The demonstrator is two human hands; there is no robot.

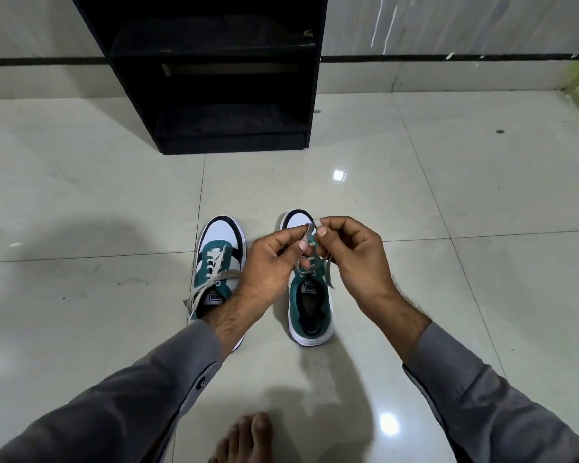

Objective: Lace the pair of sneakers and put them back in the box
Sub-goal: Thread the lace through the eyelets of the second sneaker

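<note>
Two white, teal and black sneakers stand side by side on the tiled floor, toes pointing away from me. The left sneaker (219,259) has grey laces threaded, their loose ends hanging off its left side. Above the right sneaker (310,305), my left hand (269,262) and my right hand (355,252) pinch its grey lace (310,233) between thumbs and fingers. One lace end dangles down the shoe's right side. My hands hide the shoe's eyelet area. No box is in view.
A black open shelf unit (214,78) stands on the floor straight ahead against the wall. My bare foot (244,439) rests at the bottom edge. Glossy tiled floor (448,195) spreads out on both sides of the shoes.
</note>
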